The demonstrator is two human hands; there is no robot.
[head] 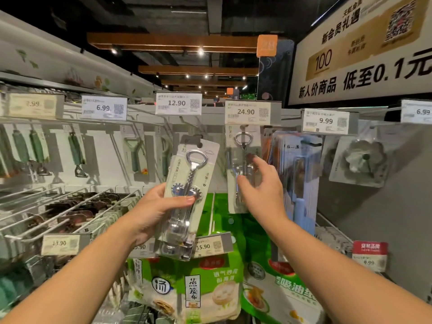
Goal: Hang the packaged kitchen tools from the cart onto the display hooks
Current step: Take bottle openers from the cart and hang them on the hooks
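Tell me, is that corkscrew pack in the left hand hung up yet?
Not yet. The corkscrew pack is tilted in the left hand, its hang hole free of any hook.

Far-left price tag (32, 104) blurred, hanging corkscrew pack (243, 169) partly behind right hand (261, 185) (contact unclear)

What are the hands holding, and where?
The left hand grips a packaged corkscrew around its middle. The right hand touches the hanging corkscrew pack but grips nothing.

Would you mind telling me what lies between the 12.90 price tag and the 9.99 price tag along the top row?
In the head view, the 24.90 price tag sits between the 12.90 tag and the 9.99 tag.
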